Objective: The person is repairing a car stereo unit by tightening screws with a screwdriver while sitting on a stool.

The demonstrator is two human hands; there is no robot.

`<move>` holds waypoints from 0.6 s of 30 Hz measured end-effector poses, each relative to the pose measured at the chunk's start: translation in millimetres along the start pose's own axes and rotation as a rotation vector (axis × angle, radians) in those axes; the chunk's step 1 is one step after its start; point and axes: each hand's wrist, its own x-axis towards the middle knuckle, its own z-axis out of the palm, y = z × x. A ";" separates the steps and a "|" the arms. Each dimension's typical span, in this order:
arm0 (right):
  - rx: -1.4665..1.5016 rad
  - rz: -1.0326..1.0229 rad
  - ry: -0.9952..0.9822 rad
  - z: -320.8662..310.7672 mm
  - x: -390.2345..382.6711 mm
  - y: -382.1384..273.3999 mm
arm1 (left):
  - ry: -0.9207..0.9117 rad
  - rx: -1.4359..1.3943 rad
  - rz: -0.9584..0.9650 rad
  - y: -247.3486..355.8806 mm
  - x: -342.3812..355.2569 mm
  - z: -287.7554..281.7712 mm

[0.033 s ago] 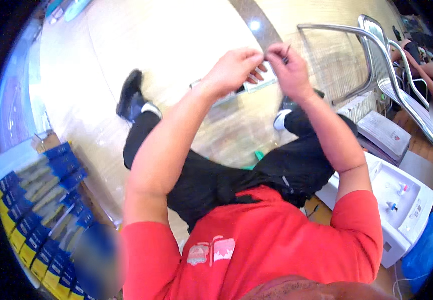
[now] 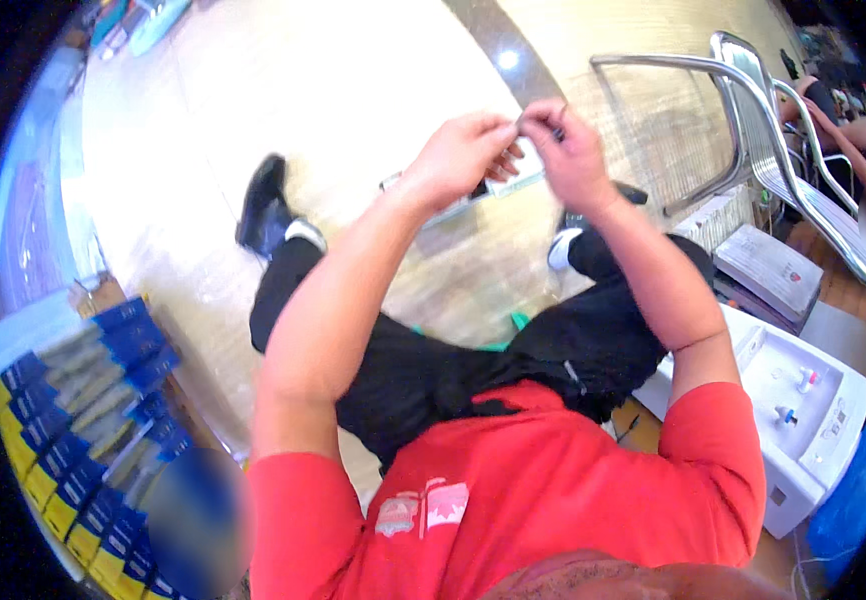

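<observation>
We look down past a red shirt (image 2: 543, 480) and black trousers (image 2: 413, 385) at two bare hands held out in front, above a pale, glossy floor (image 2: 243, 95). The left hand (image 2: 458, 160) reaches in with thumb and forefinger drawn together; we cannot tell whether anything is gripped between them. Its other fingers curl beneath. The right hand (image 2: 573, 155) meets it, thumb and fingertips pinched, its fingers closed about a small dark thing (image 2: 557, 133), too blurred for us to identify. The fingertips of both hands touch or nearly touch.

Below the hands, a flat pale object is partly hidden. We see a black shoe (image 2: 264, 205) planted on the left. At lower left, blue-and-yellow packets (image 2: 78, 440) stand in slanting rows. On the right is a metal chair (image 2: 768, 135) with a slatted seat; beyond it, at the edge, we make out part of another person (image 2: 843, 130). Nearer us sit a white water dispenser (image 2: 828, 405) with red and blue taps and, beside it, a blue plastic bag (image 2: 863, 495).
</observation>
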 end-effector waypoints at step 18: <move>0.172 0.290 -0.361 -5.2 17.1 -11.9 | 0.018 0.176 -0.010 -4.2 -3.5 -20.3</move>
